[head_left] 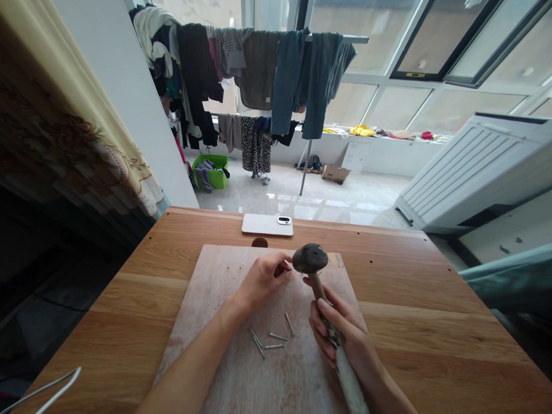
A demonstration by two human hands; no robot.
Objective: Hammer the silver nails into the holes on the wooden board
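Note:
My right hand [341, 325] is wrapped round the worn, pale handle of a mallet [310, 258], its dark rounded head held up over the far part of a wooden board [194, 330]. Just left of that head, my left hand [267, 277] rests low over the board with fingers curled into a pinch. What sits between those fingertips, if anything, is too hidden to make out. Several loose nails [274, 346] lie on the board between my forearms. Two small dark dots, perhaps holes, show in the board left of my left hand.
The board lies on a wooden table [411, 323]. Beyond it are a white phone [267, 225] and a round dark hole [260, 242]. A white cable [51, 399] crosses the left corner. Behind the table stand a laundry rack [304, 170] with clothes and a green basket [218, 173].

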